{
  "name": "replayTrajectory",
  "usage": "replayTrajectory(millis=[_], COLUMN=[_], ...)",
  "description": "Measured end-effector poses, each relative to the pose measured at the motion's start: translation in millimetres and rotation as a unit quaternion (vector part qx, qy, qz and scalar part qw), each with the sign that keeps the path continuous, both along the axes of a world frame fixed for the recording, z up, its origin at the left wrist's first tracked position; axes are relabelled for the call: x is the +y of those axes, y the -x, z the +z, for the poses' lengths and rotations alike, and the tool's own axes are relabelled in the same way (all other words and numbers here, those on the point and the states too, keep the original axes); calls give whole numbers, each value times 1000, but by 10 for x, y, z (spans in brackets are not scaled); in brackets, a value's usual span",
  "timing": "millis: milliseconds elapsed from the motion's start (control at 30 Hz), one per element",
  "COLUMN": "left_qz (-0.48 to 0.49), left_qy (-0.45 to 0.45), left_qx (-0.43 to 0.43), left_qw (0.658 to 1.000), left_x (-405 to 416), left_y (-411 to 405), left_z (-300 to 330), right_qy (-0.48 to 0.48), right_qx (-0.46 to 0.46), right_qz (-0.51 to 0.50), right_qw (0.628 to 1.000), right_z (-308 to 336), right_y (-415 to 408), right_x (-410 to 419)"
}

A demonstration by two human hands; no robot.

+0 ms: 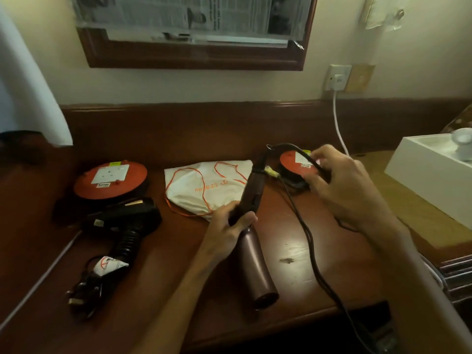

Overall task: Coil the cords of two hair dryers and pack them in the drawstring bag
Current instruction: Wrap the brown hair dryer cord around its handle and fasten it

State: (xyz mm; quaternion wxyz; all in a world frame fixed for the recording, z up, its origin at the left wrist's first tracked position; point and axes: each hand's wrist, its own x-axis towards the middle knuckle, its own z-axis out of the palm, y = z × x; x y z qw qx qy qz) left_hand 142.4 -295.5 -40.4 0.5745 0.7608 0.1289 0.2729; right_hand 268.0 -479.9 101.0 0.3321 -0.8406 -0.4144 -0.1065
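Observation:
My left hand (229,226) grips a maroon hair dryer (252,267) where handle meets barrel, its nozzle pointing toward me above the desk. Its black cord (306,241) loops out of the handle tip, passes through my right hand (342,185) and trails down over the desk's front edge. My right hand pinches the cord over a red extension reel. A black hair dryer (125,221) lies on the left of the desk, its cord and plug (81,295) bunched near the handle. The white drawstring bag (204,190) with orange strings lies flat behind the maroon dryer.
Two red round extension reels sit on the wooden desk (178,290), one at left (109,180) and one under my right hand (293,162). A white cable (338,123) runs up to a wall socket. A white box (434,169) stands at right.

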Motion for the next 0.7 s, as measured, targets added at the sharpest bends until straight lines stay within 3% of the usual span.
replayTrajectory(millis=[67,200,300,400,467,600,700], left_qz=[17,15,12,-17,-21,-43,-41], left_qy=[45,69,72,31,13,-63,-142], left_qx=[-25,-31,-33,-10,14,78,85], left_qw=[999,997,997,999,1000,994,985], left_x=[-27,-51,-63,-51,-39,-84,-127], left_y=[35,9,-18,-44,-30,4,-13], left_z=[-39,-51,-30,-16,-10,2,30], right_qy=[-46,-129,-66,14,54,-42,-40], right_qx=[32,215,244,208,121,11,-7], right_qz=[13,113,190,217,191,146,129], right_qw=[998,961,949,954,972,988,991], right_z=[-309,-863,-1163,-1298,-1340,-1433,-1564], right_y=[28,208,473,491,423,458,360], right_x=[-98,-155,-25,90,135,207,203])
